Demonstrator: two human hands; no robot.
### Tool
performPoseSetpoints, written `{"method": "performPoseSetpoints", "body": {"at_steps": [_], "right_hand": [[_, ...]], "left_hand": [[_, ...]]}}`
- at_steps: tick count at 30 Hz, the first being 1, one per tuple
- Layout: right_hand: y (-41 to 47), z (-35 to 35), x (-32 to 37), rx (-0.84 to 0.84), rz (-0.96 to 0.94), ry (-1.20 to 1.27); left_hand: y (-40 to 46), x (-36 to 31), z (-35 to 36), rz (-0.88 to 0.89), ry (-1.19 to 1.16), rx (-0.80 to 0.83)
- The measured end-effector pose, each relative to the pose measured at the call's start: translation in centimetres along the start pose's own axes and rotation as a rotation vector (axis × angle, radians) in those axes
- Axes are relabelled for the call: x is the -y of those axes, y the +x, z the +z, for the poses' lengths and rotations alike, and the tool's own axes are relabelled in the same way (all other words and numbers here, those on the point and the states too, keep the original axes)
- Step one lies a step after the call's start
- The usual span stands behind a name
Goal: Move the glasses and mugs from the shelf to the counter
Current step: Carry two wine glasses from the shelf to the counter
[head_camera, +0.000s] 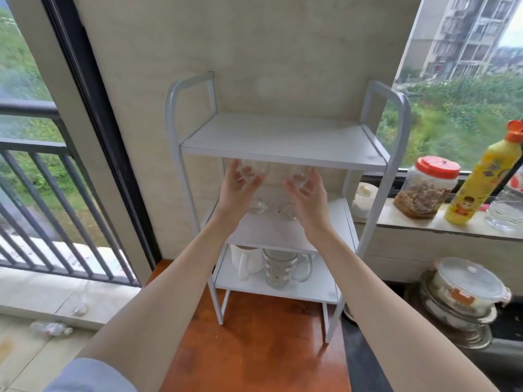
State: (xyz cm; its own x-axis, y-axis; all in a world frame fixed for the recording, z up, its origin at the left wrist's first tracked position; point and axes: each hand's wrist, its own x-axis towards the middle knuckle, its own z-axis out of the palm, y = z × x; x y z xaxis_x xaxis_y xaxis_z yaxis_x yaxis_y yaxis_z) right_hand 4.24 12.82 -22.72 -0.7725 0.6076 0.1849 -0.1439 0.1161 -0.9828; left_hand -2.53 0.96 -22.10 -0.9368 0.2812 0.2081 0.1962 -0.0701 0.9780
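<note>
Windows flank a pale wall panel, and against it a white 3-tier shelf (283,142) stands on an orange-brown counter (254,349). On the middle tier sit 2 stemmed clear glasses, hard to make out: the top board cuts off their rims, the hands cover much of the bowls, and only faint bases show below, near the back of the tier. The left glass (254,169) and the right glass (301,178) stand side by side, just apart.

Both forearms reach up and forward from the bottom edge, wrists slightly bent. The left hand (239,190) curls its fingers and thumb around the bowl of the left glass; the right hand (307,195) cups the bowl of the right glass the same way. Whether either glass is lifted clear of the tier cannot be told, since the stems blur behind the wrists.

On the bottom tier a white mug (245,261) stands just left of a clear faceted glass mug (281,268), with the handle of another clear mug partly hidden behind it. At right, a sill holds an orange-lidded jar (427,188) and a yellow bottle (481,182); lidded bowls (464,290) are stacked below.
</note>
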Motion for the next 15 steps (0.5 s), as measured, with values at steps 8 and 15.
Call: {"method": "performPoseSetpoints", "body": {"at_steps": [8, 15], "right_hand": [[-2.2, -0.8, 0.3, 0.051, -0.027, 0.025], [-6.9, -2.4, 0.9, 0.074, -0.068, 0.085]], "left_hand": [[-3.0, -0.5, -0.8, 0.006, 0.003, -0.073], [-8.7, -1.3, -1.8, 0.063, 0.065, -0.066]]}}
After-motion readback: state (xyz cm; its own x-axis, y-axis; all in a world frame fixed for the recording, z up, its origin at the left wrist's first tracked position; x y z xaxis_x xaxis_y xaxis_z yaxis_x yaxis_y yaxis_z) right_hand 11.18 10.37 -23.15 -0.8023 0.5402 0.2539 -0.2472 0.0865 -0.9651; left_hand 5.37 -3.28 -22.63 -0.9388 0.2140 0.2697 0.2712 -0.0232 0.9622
